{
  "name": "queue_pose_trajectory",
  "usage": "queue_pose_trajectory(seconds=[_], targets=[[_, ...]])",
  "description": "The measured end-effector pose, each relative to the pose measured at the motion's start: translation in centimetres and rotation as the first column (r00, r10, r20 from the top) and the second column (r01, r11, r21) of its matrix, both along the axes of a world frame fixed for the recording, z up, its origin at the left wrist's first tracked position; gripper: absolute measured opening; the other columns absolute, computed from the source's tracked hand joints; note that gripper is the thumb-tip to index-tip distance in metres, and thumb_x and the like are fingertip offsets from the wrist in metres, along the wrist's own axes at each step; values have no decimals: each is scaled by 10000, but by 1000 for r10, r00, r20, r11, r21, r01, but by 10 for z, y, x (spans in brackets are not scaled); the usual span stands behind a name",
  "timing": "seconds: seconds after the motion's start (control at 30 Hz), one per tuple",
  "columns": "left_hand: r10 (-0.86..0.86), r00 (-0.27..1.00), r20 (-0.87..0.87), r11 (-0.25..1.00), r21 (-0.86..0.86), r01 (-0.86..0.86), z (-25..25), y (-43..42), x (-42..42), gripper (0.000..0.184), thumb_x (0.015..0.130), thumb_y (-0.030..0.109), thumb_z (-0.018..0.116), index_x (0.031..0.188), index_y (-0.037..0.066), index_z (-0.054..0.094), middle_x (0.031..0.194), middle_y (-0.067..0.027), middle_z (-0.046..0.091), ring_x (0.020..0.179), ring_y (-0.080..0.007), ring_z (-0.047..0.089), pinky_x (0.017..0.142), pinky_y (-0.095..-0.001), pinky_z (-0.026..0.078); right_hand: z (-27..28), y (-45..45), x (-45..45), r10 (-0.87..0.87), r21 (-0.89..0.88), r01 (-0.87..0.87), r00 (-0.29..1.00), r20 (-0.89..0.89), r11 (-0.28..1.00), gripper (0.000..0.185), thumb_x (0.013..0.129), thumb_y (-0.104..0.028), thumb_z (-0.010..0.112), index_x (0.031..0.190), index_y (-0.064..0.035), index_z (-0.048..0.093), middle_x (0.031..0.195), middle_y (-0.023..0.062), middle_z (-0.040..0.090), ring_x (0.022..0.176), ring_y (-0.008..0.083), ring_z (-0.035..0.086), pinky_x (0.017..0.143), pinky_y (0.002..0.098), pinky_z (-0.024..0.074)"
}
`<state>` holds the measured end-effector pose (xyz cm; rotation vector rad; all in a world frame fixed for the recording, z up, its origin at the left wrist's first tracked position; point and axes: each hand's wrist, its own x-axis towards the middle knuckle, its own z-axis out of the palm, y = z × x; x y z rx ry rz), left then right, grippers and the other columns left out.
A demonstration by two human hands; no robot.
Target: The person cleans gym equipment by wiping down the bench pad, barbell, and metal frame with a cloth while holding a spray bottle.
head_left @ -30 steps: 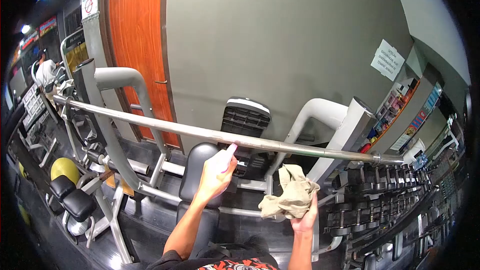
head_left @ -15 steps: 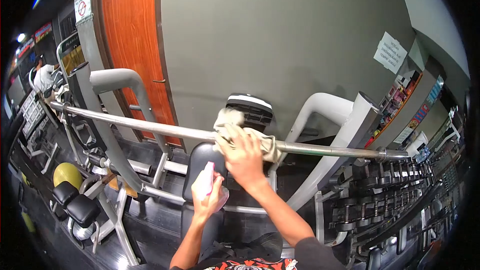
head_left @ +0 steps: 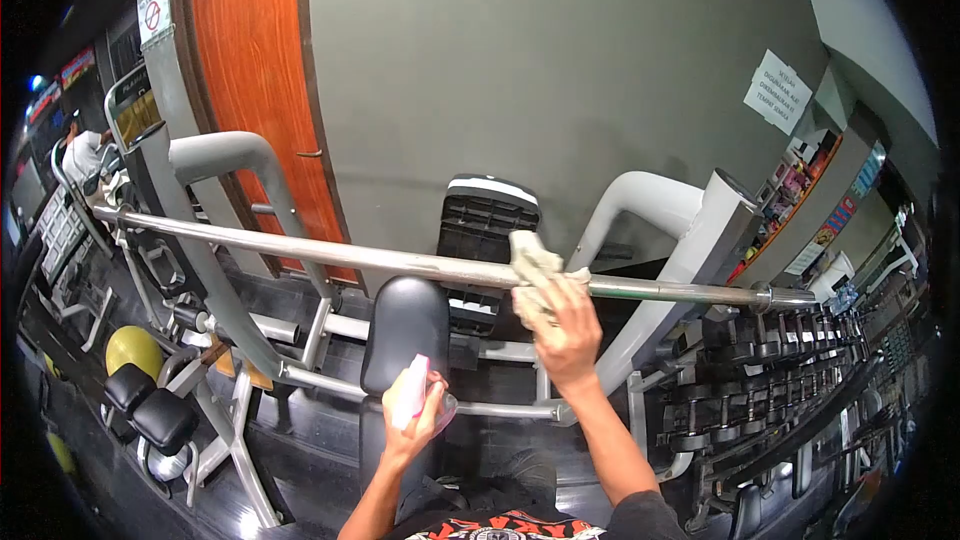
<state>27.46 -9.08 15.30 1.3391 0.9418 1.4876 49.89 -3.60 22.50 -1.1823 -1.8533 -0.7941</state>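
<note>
A long metal barbell bar [head_left: 400, 260] lies across the uprights of a bench press rack. My right hand [head_left: 568, 338] is closed around a pale cloth [head_left: 534, 265], which is draped over the bar right of its middle. Lower down, my left hand [head_left: 412, 418] grips a spray bottle with a white and pink head [head_left: 412, 392]; its clear body is mostly hidden by my fingers. Beneath the bar, the black padded bench [head_left: 404, 335] runs toward me, just behind the bottle.
Grey rack uprights [head_left: 672, 305] stand on both sides. A black step platform [head_left: 487, 210] leans against the wall behind the bar. Dumbbells [head_left: 755, 380] fill a rack at right. At left are a yellow ball [head_left: 134, 352], a small black seat [head_left: 165, 418] and a distant person [head_left: 85, 152].
My right hand has slid the cloth rightward along the bar. My left hand, with the spray bottle, sits slightly lower in view.
</note>
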Motion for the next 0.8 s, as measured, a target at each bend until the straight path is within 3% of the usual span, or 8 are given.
queue_pose_trajectory(seconds=[0.07,0.2,0.43,0.5,0.63,0.7,0.73,0.8], targets=[[122,965,-231,982,170,-84,-5,-9,-8,121,854,-48,611,973,-45,588,799,-100,653,587,-96,590,531,-238,468,-4,-7,4,-56,-56,53,997,-60,997,421,682,-24,646,1065,-182,724,1189,59,616,1139,269,563,1020,439,444],[47,969,-244,998,48,-36,-5,-30,-20,144,863,-39,583,1004,-42,556,824,-100,620,651,-122,592,591,-260,495,6,3,-28,9,-65,-19,988,-152,998,495,619,41,601,1061,-143,728,1178,84,625,1132,283,571,1008,441,437],[69,983,-170,996,61,-59,-2,-44,-20,108,841,-39,629,942,-30,591,793,-107,669,571,-100,599,541,-237,474,35,60,-132,279,-132,-293,954,-115,947,288,771,-112,637,1058,-89,660,1118,102,614,1060,273,582,890,415,485],[62,987,-148,998,23,-60,-2,-47,-19,106,842,-39,631,940,-27,590,790,-107,667,570,-100,597,542,-237,474,43,66,-134,260,-152,-277,958,-121,949,240,794,-93,609,1030,-71,646,1019,122,615,984,283,605,824,421,507],[68,978,-195,994,92,-51,3,-49,-17,109,841,-43,632,941,-27,591,787,-103,665,570,-100,594,539,-238,473,67,66,-92,173,-586,-189,981,-83,788,259,837,-105,492,1024,-180,655,986,114,625,885,307,653,723,446,556],[63,968,-242,989,145,-28,0,-48,-17,119,836,-39,638,947,-23,596,774,-95,659,570,-110,595,540,-245,475,87,65,-50,121,-713,-51,991,49,700,286,829,-131,493,1039,-229,660,993,94,625,892,308,650,739,449,555],[60,969,-241,989,143,-26,-5,-47,-17,119,836,-39,638,947,-23,596,774,-95,659,570,-110,595,540,-245,475,77,70,-22,154,-617,-136,988,-25,775,198,790,-166,599,967,-153,684,921,112,640,875,289,670,733,438,568],[0,965,-262,994,105,29,-17,-45,-19,128,832,-30,644,953,-14,604,766,-88,653,568,-122,599,543,-254,480,98,54,12,-77,-737,145,989,126,660,215,795,-201,598,986,-203,696,969,83,666,911,278,667,786,430,557]])
